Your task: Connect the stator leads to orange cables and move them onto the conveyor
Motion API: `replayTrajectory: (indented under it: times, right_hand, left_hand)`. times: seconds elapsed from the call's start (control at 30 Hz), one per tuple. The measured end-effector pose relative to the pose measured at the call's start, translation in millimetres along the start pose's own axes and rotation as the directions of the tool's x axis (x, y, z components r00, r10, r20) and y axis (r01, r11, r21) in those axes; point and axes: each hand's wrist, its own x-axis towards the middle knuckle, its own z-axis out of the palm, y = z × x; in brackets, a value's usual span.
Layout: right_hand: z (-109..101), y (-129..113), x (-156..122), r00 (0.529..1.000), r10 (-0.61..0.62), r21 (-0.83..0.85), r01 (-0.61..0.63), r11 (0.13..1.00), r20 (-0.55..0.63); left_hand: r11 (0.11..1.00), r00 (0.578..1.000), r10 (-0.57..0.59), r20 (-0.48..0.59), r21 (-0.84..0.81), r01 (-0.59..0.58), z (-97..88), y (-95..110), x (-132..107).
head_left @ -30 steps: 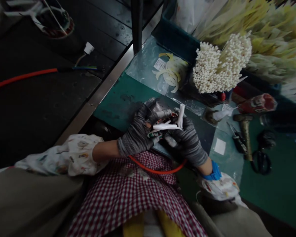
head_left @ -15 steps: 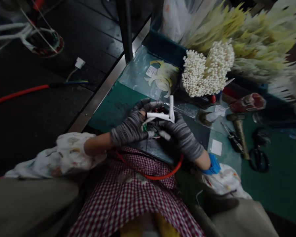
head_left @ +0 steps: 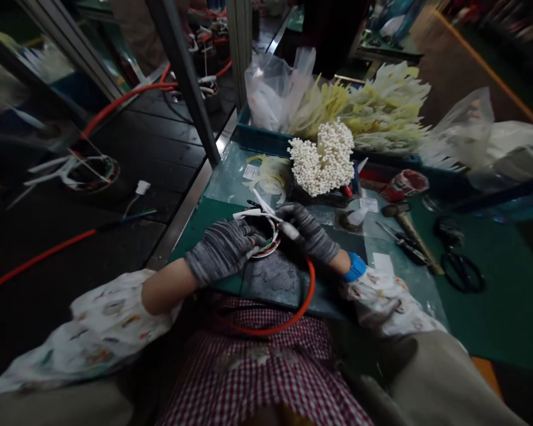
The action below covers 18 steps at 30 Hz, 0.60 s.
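On the bench in front of me is a round motor stator (head_left: 272,245), a ring with wires around its rim and white-sleeved leads (head_left: 263,204) standing up from it. My left hand (head_left: 222,251), in a grey striped glove, has its fingers closed on the stator's near left rim. At the right side, my gloved right hand (head_left: 308,234) has thumb and fingers pinched on a white-sleeved lead; its fingertips partly cover the grip. An orange cable (head_left: 310,290) loops from beneath my right hand across the apron front. Part of the stator's inside is dark.
Behind the stator lie a bundle of white-tipped sticks (head_left: 322,160) and coiled yellowish strips (head_left: 269,174). A blue bin (head_left: 257,139) holds pale strips and bags. A hammer (head_left: 415,236), screwdriver (head_left: 402,242) and scissors (head_left: 462,272) lie right. Another stator (head_left: 93,174) stands left.
My view has tilted up, showing more of the background. My hands have moved apart a little, uncovering more of the ring. My right hand has shifted onto a white-sleeved lead.
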Motion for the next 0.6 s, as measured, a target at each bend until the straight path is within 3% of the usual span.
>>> replayTrajectory:
  times: [0.13,0.2,0.3,0.4,0.5,0.53,0.6]
  right_hand:
    - [-51,14,-5,0.942,0.003,-0.351,-0.127,0.928,-0.334]
    - [-76,24,-4,0.91,0.016,-0.462,-0.225,0.858,-0.413]
    - [-97,33,4,0.909,0.026,-0.654,-0.319,0.686,-0.416]
    - [-100,35,18,0.927,0.067,-0.751,-0.341,0.566,-0.37]
    - [-96,34,25,0.925,0.102,-0.748,-0.358,0.56,-0.367]
    - [-95,33,24,0.924,0.083,-0.723,-0.346,0.598,-0.373]
    - [-93,28,17,0.912,0.023,-0.586,-0.283,0.76,-0.41]
  left_hand:
    - [0.985,0.998,-0.055,0.036,0.165,0.048,-2.8,24,3]
    - [0.964,0.991,-0.129,0.024,0.236,0.12,2.9,40,-1]
    - [0.946,0.991,-0.137,-0.002,0.296,0.131,8.7,53,-11]
    - [0.948,0.997,-0.072,0.013,0.311,0.065,9.8,45,-21]
    - [0.963,0.998,-0.033,-0.06,0.263,0.048,17.3,25,-30]
    - [0.969,0.994,-0.032,-0.104,0.24,0.057,22.3,18,-33]
    - [0.975,0.981,-0.038,-0.191,0.208,0.078,33.7,7,-37]
